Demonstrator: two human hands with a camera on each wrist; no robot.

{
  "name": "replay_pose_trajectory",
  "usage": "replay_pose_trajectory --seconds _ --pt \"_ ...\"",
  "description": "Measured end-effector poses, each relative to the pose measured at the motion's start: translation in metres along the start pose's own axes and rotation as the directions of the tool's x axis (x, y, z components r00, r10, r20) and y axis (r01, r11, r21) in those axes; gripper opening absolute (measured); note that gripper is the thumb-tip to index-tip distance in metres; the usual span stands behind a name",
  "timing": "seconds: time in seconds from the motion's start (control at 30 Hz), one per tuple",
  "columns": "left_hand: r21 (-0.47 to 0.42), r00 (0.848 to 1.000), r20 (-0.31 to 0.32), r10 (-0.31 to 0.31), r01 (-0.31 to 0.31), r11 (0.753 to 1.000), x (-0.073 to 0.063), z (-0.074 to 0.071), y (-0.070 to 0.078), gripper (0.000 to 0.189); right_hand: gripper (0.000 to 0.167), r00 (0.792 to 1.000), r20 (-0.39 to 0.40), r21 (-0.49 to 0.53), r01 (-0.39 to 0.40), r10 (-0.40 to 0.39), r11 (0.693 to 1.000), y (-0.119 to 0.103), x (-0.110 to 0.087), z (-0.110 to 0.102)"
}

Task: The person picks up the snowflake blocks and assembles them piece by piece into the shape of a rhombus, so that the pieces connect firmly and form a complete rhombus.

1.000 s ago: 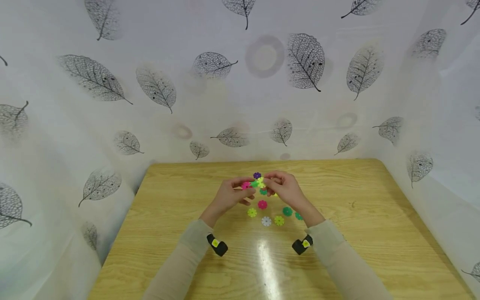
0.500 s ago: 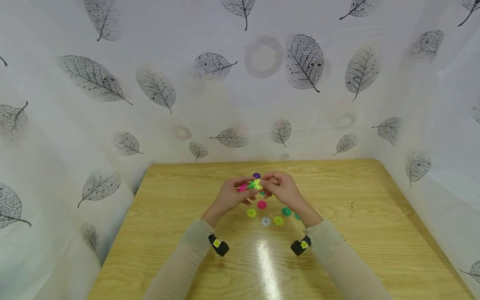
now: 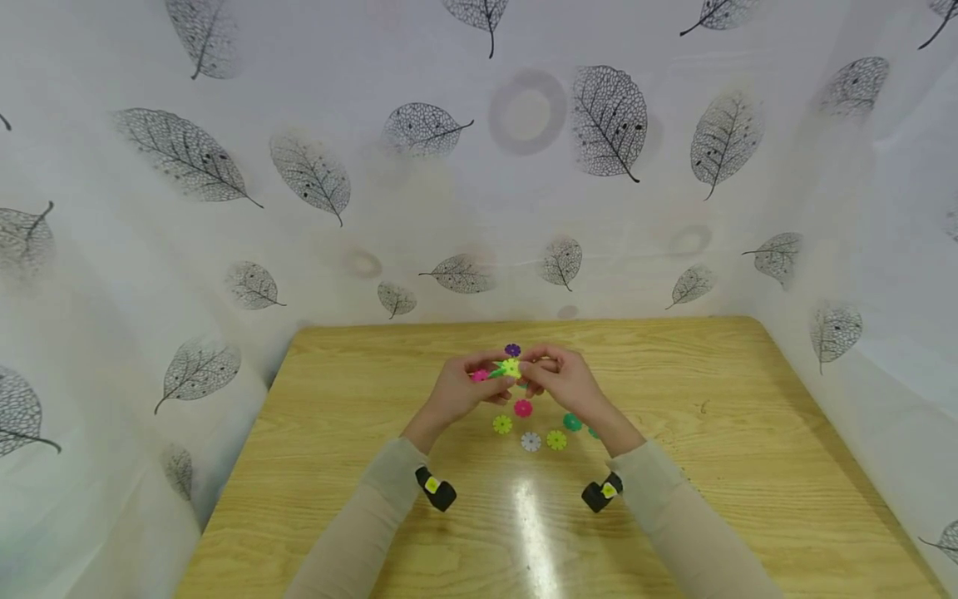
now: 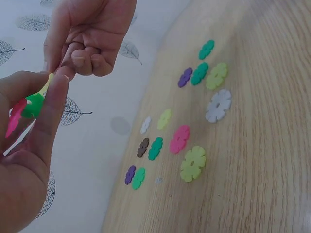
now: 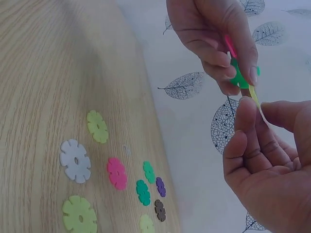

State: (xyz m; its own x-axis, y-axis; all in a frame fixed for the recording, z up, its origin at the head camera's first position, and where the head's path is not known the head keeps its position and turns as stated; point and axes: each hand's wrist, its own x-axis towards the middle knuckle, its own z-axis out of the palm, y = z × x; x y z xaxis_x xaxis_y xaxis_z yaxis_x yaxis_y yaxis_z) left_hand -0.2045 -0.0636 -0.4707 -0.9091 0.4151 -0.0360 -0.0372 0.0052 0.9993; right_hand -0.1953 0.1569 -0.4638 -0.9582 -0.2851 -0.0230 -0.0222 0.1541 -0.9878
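Above the table, my left hand (image 3: 449, 395) pinches a small chain of flower-shaped plastic discs between thumb and fingers. A pink disc (image 3: 479, 376) and a green disc (image 5: 238, 77) are joined, the green one set crosswise to the pink. At the chain's right end, a yellow disc (image 3: 512, 368) meets the green one; whether it is slotted in I cannot tell. My right hand (image 3: 565, 381) pinches the yellow disc's outer edge with thumb and forefinger, its other fingers curled. Fingers hide part of the green disc in the head view.
Loose flower discs lie flat on the wooden table (image 3: 337, 449) below the hands: a white one (image 3: 530, 442), a pink one (image 4: 180, 140), a brown one (image 4: 142, 147), a purple one (image 3: 512, 350) and several green and yellow ones. A leaf-patterned white curtain (image 3: 479, 208) surrounds the table's back and sides.
The yellow disc and the right hand have shifted slightly left, toward the left hand. The pink disc has moved a little left and now shows less between the left fingers.
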Motion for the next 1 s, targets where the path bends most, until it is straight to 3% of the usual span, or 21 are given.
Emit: replay_pose_trajectory --seconds 0.3,0.47,0.7,1.0 --pt "-0.047 1.000 -0.006 0.004 -0.004 0.999 0.002 -0.008 -0.003 0.044 0.031 0.999 -0.032 -0.089 0.009 -0.011 0.996 0.016 -0.007 -0.016" --pt "-0.061 1.000 0.007 -0.003 0.003 0.998 0.000 -0.011 -0.003 0.046 0.029 0.999 -0.050 -0.177 -0.024 0.016 0.984 0.035 -0.014 -0.030" --pt "-0.077 1.000 0.024 0.018 -0.017 0.997 0.000 -0.014 -0.003 0.044 0.032 0.997 -0.063 -0.223 -0.065 0.052 0.973 0.049 -0.024 -0.047" --pt "-0.046 0.999 0.026 0.041 -0.040 0.998 0.002 -0.016 -0.006 0.041 0.024 0.992 -0.127 -0.397 -0.074 0.025 0.915 0.062 -0.032 -0.066"
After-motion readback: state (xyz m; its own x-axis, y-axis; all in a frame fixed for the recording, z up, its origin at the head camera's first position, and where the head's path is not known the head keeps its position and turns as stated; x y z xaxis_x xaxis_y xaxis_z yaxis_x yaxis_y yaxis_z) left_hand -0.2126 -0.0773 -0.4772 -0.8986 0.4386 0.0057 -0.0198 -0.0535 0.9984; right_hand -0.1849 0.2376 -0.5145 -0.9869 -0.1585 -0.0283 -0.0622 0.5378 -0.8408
